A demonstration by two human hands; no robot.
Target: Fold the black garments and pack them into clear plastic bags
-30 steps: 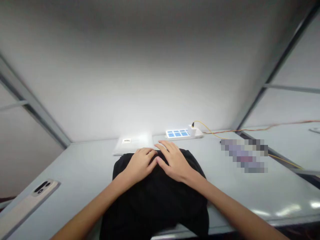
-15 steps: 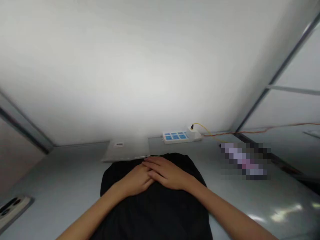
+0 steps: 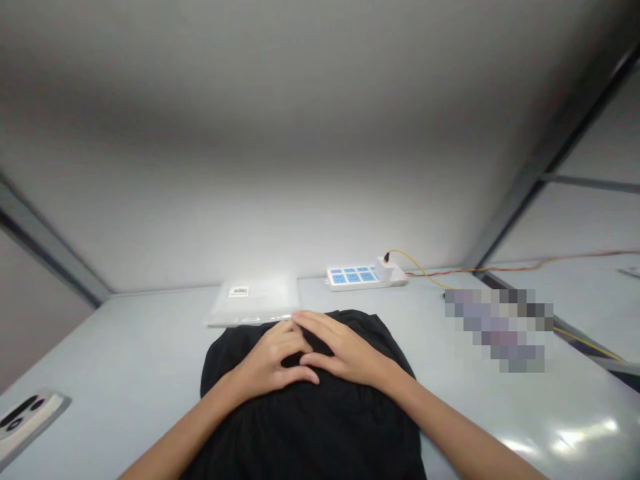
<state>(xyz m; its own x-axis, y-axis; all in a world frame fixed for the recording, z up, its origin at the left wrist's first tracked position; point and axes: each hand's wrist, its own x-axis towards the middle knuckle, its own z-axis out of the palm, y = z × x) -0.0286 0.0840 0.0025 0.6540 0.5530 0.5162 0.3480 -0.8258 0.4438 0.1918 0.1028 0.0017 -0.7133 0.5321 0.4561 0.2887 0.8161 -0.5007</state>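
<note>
A black piece of fabric [image 3: 325, 427], perhaps a garment, spreads across the table in front of me. Its far edge reaches the clear plastic packet [image 3: 260, 300], which bears a small white label. On the cloth's left part lies my left hand [image 3: 275, 357], palm down, thumb held away from slightly bent fingers. My right hand [image 3: 347, 350] rests on the cloth beside it, fingers stretched toward the left hand. The fingertips of both hands meet or nearly meet near the far edge. Neither hand grips anything that shows.
Against the back wall stands a white power strip [image 3: 350, 276] with blue sockets and a white plug-in adapter [image 3: 384, 268]. A yellow cable [image 3: 415, 261] runs right toward a pixelated item. At the lower left a phone [image 3: 25, 423] lies on the grey table [image 3: 140, 360].
My hands have drawn slightly apart. The right fingers lay over the left hand before; now a gap shows between the thumbs and palms. The cloth lies about the same.
</note>
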